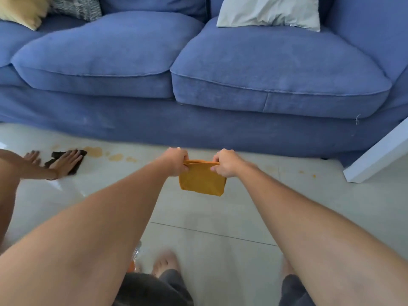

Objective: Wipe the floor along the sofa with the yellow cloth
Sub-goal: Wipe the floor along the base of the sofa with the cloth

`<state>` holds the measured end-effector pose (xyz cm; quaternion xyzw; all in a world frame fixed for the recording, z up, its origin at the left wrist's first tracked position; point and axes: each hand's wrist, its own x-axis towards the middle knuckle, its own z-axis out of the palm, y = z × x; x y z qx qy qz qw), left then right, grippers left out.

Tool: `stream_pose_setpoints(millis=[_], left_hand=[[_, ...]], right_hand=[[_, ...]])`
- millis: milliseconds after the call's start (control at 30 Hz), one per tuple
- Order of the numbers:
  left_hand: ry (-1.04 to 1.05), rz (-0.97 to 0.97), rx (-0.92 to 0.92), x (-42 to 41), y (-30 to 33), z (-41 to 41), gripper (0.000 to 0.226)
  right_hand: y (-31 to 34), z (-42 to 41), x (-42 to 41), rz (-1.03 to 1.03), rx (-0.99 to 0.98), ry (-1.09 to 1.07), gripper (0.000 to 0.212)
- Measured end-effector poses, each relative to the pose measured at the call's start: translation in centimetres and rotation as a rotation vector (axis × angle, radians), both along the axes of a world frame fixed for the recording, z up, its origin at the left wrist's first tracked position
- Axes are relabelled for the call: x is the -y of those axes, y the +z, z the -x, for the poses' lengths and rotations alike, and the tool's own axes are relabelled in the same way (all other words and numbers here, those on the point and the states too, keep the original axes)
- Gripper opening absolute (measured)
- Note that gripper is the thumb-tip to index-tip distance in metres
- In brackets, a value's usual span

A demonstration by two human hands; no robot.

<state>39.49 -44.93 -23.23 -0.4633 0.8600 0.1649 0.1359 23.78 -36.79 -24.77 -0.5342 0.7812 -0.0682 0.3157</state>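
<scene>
A folded yellow cloth (202, 181) hangs in the air above the pale tiled floor (220, 217), in front of the blue sofa (198, 127). My left hand (175, 161) pinches its upper left corner and my right hand (225, 162) pinches its upper right corner. Both arms are stretched forward. Orange-brown spill marks (114, 156) lie on the floor along the sofa base to the left of the cloth, and small orange spots (306, 174) lie to the right.
Another person's hand (66, 162) presses a dark cloth (78, 161) on the floor at the left, with their other hand (32, 156) beside it. A white furniture edge (375, 155) juts in at the right. Cushions (269, 13) lie on the sofa. My bare feet (165, 263) show below.
</scene>
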Motion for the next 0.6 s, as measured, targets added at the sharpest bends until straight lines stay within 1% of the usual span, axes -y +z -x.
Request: stream_pose_setpoints(millis=[67, 167, 267, 333, 400, 433, 467, 500, 533, 600], left_hand=[[-0.003, -0.010, 0.067, 1.2, -2.7, -0.8, 0.026], [0.008, -0.044, 0.129, 3.7, -6.0, -2.2, 0.027], [0.016, -0.069, 0.166, 6.9, -8.1, -3.4, 0.028], [0.062, -0.074, 0.130, 9.3, -9.3, -3.9, 0.029], [0.187, -0.038, 0.007, 11.6, -10.6, -3.9, 0.032], [0.267, 0.009, -0.061, 12.5, -11.2, -3.8, 0.038], [0.344, 0.066, -0.109, 13.1, -12.0, -3.6, 0.045], [0.399, 0.100, -0.128, 13.4, -12.8, -3.4, 0.052], [0.421, 0.101, -0.124, 13.3, -13.6, -3.2, 0.056], [0.373, 0.062, -0.092, 12.6, -15.8, -2.8, 0.060]], right_hand=[[-3.2, -0.8, 1.5, -0.031, 0.014, 0.028, 0.016], [-7.5, -2.1, 4.0, -0.058, 0.084, 0.012, 0.030], [-10.3, -3.2, 7.1, -0.058, 0.129, 0.000, 0.036], [-11.4, -3.7, 9.3, -0.040, 0.135, -0.003, 0.031], [-12.2, -3.7, 11.6, 0.025, 0.119, -0.018, 0.010], [-12.6, -3.5, 12.6, 0.068, 0.097, -0.033, 0.018], [-13.1, -3.2, 13.4, 0.106, 0.070, -0.039, 0.032], [-13.6, -2.9, 13.6, 0.130, 0.040, -0.058, 0.042], [-14.4, -2.5, 13.5, 0.153, 0.018, -0.081, 0.045], [-16.4, -1.8, 11.7, 0.178, -0.027, -0.112, 0.042]])
